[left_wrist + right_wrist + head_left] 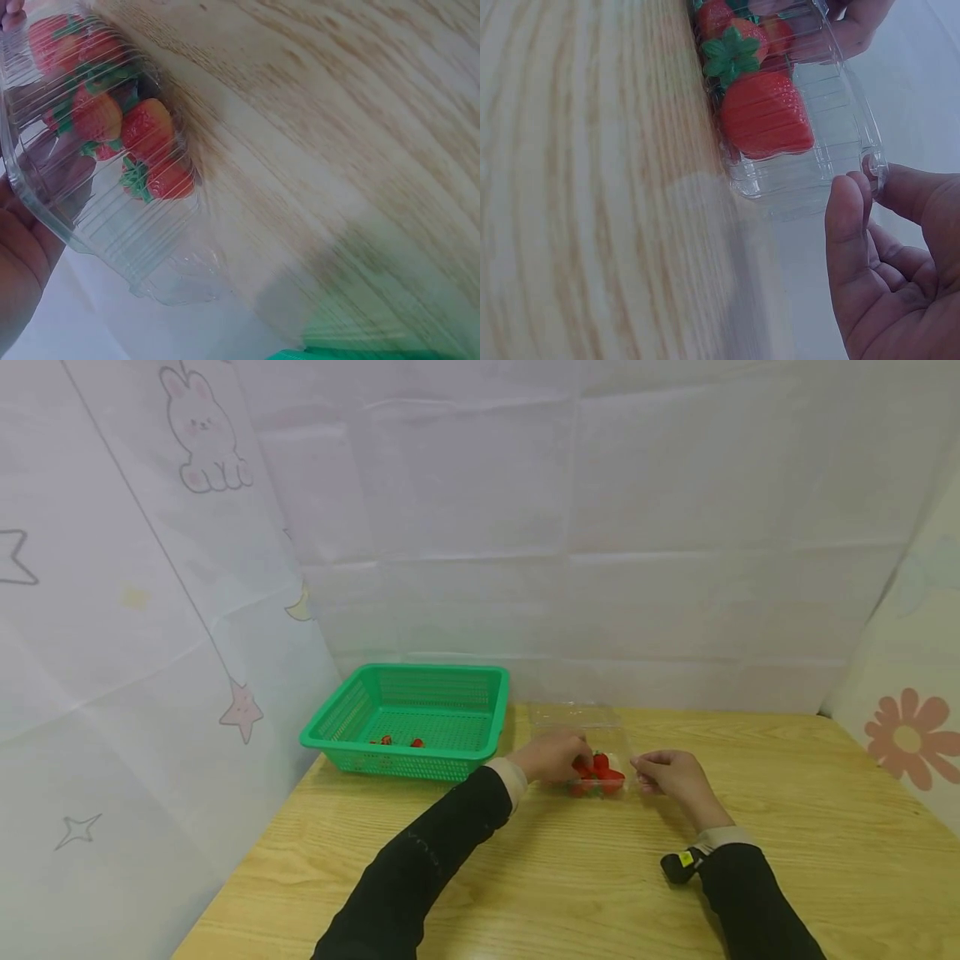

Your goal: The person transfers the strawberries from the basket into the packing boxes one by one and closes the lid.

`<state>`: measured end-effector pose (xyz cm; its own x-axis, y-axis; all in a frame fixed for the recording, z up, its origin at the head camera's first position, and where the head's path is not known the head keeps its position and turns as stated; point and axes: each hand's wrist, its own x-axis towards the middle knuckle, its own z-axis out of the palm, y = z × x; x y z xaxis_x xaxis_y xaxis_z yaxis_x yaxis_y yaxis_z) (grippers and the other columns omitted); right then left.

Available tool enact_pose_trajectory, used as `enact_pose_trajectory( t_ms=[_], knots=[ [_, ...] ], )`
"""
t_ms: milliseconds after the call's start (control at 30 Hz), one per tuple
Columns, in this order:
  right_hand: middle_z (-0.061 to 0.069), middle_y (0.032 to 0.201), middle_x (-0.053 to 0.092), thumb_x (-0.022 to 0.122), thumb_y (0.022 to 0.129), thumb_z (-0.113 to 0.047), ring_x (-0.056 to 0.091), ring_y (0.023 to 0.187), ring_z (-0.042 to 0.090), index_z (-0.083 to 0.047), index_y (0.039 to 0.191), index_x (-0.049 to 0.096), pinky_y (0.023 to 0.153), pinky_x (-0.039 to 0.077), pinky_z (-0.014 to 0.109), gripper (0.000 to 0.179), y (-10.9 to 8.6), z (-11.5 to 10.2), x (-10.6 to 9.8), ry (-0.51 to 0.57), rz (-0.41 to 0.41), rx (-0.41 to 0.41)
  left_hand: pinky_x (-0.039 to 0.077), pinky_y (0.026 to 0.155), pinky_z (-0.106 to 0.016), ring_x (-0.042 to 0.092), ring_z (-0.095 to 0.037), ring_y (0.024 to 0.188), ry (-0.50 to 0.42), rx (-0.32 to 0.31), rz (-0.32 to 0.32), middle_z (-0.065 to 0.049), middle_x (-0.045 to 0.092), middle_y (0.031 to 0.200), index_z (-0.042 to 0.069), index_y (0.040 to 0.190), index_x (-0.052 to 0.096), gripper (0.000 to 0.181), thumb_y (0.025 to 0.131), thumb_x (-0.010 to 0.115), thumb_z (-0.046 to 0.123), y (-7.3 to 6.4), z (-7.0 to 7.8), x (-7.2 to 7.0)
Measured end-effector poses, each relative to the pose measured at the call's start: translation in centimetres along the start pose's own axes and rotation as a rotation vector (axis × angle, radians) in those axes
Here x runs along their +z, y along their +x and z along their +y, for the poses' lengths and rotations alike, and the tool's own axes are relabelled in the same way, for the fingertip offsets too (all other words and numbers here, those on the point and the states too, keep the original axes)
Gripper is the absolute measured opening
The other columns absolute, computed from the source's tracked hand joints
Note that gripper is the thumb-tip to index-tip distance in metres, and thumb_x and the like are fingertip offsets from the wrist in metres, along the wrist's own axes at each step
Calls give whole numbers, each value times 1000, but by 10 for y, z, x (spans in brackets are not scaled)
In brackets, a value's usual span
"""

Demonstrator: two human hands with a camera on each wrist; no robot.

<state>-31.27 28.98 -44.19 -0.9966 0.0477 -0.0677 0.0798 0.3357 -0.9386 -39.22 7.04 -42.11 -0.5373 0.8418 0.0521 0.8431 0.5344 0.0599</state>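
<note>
A clear plastic box (127, 255) with a ridged wall and its lid (573, 716) folded back stands on the table. Several red strawberries (765, 116) with green leaves lie in it. From above, my left hand (555, 755) reaches into the box, and its fingers hold a strawberry (97, 114) among the others; the plastic partly blurs this grip. At the box's right end, my right hand (673, 778) pinches the rim between thumb and fingertips (847, 196).
Left of the box stands a green perforated basket (405, 766), with a few strawberries (417, 743) on its floor. A white printed cloth (675, 610) hangs behind the wooden table (570, 885), and more cloth covers the sides.
</note>
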Motion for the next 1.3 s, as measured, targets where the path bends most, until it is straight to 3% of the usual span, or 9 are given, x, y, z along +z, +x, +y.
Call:
enact_pose_trajectory(
  t_ms=[200,400,533,700,833,933,1033,1167,1300],
  knots=[
    [18,95,66,61,98,-25,68,78,20,14,121,55,70,57,34,46,-1,0,1,9,-4,2,42,69,-12,52,-4,81,-20,13,9,9,55,91,20,97,76,14,84,80,19,-2,1,-2],
    [19,97,66,61,98,-25,68,80,21,14,121,55,71,58,34,46,-1,1,-1,1,-1,-9,43,72,-13,55,-5,85,-23,-3,-12,7,59,97,18,101,76,19,83,80,21,-8,5,-16],
    [19,98,65,61,99,-25,68,81,22,14,122,55,72,57,34,46,-1,1,-1,-1,-3,-15,45,71,-14,57,-5,85,-128,-42,-28,5,60,109,16,103,76,19,85,78,17,-16,5,-28],
    [19,97,66,61,99,-24,68,79,20,15,122,55,71,58,35,45,-3,-1,0,-5,-4,-18,47,72,-14,61,-7,86,-238,-53,29,-1,59,114,10,109,73,21,88,74,10,-39,-5,-50],
    [17,96,66,61,98,-24,68,78,20,15,122,55,70,58,34,46,-3,-2,1,-5,-3,-11,48,75,-18,62,-10,88,-204,-84,125,-2,59,112,12,110,71,21,89,73,14,-66,-23,-73],
    [18,97,66,61,98,-24,68,79,20,15,122,54,71,58,34,46,-2,-1,1,-6,-7,-17,50,76,-22,62,-11,87,-163,-158,182,-2,60,111,14,111,71,22,89,73,18,-90,-41,-88],
    [19,97,66,61,99,-24,68,80,22,15,122,55,71,58,34,46,-1,1,0,-9,-8,-22,51,76,-27,63,-14,88,-200,-254,210,-8,61,112,11,113,71,25,89,73,19,-114,-62,-100],
    [17,97,66,61,99,-25,68,81,22,14,122,55,71,57,34,46,-1,2,-3,-17,-4,-23,52,75,-30,63,-16,90,-257,-374,233,-11,62,116,11,114,70,26,89,73,20,-144,-92,-103],
    [18,97,66,61,98,-25,67,80,22,14,122,55,71,57,34,47,-2,2,-6,-14,-2,-21,52,79,-36,62,-21,98,-270,-478,224,-9,62,119,10,115,70,26,91,71,20,-164,-115,-96]
  ],
)
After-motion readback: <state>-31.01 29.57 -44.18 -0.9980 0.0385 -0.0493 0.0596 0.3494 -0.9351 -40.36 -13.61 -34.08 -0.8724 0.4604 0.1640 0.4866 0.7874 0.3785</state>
